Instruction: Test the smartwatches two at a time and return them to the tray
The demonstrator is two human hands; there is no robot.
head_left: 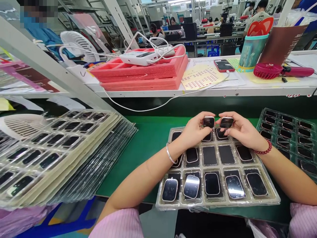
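Watches: two are up in the hands, the left-hand watch (208, 122) and the right-hand watch (226, 122), side by side above the back row of the clear tray, dark screens toward the wearer.
Left hand: the left hand (194, 129) is closed in a pinch, thumb and fingers on the edges of its watch.
Right hand: the right hand (244, 131) pinches the other watch in the same way; whether its thumb also touches the watch underneath, I cannot tell.
Clear tray: the clear tray (272, 190) lies under both hands on the green bench top (148, 132). Its front row holds five watches, some sitting askew. In the middle row, two neighbouring compartments show flat dark bottoms, with watches on either side. Hands partly hide the back row.
Wrists: a silver bangle (170, 153) on the left, a red bead bracelet (264, 147) on the right.
Left side: a tall tray stack (99, 155), with watches in its top tray, stands near a white fan (19, 125).
Right side: another tray (276, 129) of watches sits just beyond the right forearm.
Shelf: the white shelf (210, 92) bears red foam (141, 81) with a white box (138, 58) and cables on top, a phone (224, 65), a green cup (252, 54) and a pink hand fan (267, 70).
Background: people sit and stand among other benches.
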